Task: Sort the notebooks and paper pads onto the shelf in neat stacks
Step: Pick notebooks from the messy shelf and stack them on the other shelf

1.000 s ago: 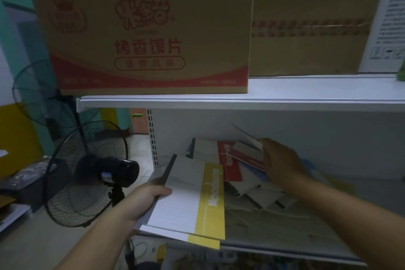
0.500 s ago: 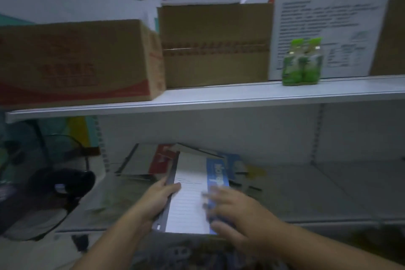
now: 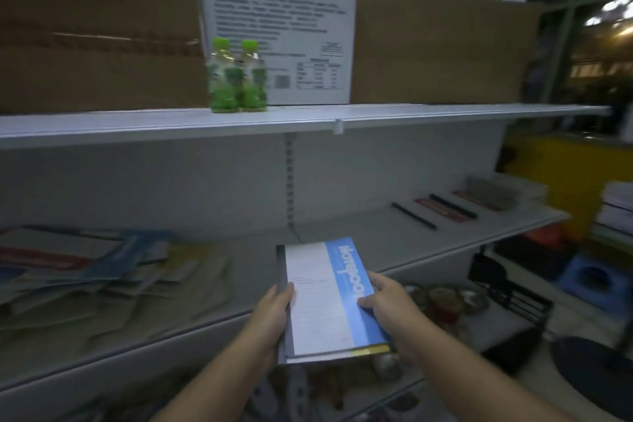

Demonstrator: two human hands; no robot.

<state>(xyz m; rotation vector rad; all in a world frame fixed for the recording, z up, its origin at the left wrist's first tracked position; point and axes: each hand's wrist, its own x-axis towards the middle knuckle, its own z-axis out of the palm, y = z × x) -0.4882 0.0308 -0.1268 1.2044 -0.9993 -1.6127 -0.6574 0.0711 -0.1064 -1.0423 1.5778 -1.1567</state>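
Blue notebook (image 3: 325, 298), maybe two, long axis toward shelf (image 3: 376, 236), left hand (image 3: 274, 312), right hand (image 3: 387, 301) fingers (image 3: 366, 302) gripping edges

We get one view only, from a wide-angle camera on the person's head, facing forward and somewhat down at a shelving unit from close by. The upper shelf (image 3: 445, 115) runs across the top half of the frame and the lower shelf (image 3: 359, 233) across the middle, both bowed by the lens. Nearest to us, low and centre, the left hand (image 3: 274, 312) and right hand (image 3: 387, 300) hold a notebook (image 3: 329, 301), forearms entering from the bottom edge. On the far right we see past the shelves' end into the room.
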